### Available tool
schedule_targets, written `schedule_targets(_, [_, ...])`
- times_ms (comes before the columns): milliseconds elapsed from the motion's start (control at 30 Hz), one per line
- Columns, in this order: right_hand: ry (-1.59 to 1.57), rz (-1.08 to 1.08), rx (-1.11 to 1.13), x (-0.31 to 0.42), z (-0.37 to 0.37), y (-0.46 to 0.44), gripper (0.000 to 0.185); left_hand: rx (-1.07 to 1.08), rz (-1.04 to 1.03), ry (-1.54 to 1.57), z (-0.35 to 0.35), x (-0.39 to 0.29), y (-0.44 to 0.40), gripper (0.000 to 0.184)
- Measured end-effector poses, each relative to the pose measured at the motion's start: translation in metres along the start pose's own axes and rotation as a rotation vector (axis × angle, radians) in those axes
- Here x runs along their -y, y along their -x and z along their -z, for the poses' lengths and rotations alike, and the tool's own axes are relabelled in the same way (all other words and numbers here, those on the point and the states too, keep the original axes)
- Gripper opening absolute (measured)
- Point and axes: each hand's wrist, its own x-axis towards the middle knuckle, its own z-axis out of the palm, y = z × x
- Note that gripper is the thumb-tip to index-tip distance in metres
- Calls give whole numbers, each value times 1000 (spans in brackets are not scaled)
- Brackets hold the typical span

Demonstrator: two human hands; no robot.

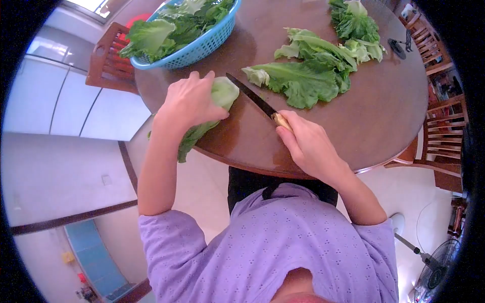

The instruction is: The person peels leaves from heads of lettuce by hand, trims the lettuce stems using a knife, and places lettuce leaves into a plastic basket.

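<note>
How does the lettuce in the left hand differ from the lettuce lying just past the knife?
The held lettuce is gripped by the left hand, while the loose lettuce lies untouched. The held lettuce's leafy part hangs over the edge of the table; the loose lettuce rests on the tabletop. Both are green with pale ends.

Wooden chairs (slatted backs) | standing fan, lower right | blue-tiled strip, lower left

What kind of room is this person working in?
Probably a home dining area: there is a round wooden table, slatted wooden chairs around it, and a standing fan on the floor.
</note>
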Motion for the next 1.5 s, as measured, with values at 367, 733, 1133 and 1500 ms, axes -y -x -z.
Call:
schedule_targets(367, [328,21,35,10,-9,-5,19,112,-37,12,1,5,-12,79])
schedule_targets(733, [571,163,108,9,-26,-38,33,145,-50,26,-1,7,-16,69])
schedule_targets(1133, [603,41,87,4,-7,2,42,79,-93,104,0,17,-12,65])
schedule_targets(1500, [566,-51,-537,-43,103,14,27,-445,-456,465,68,32,27,86])
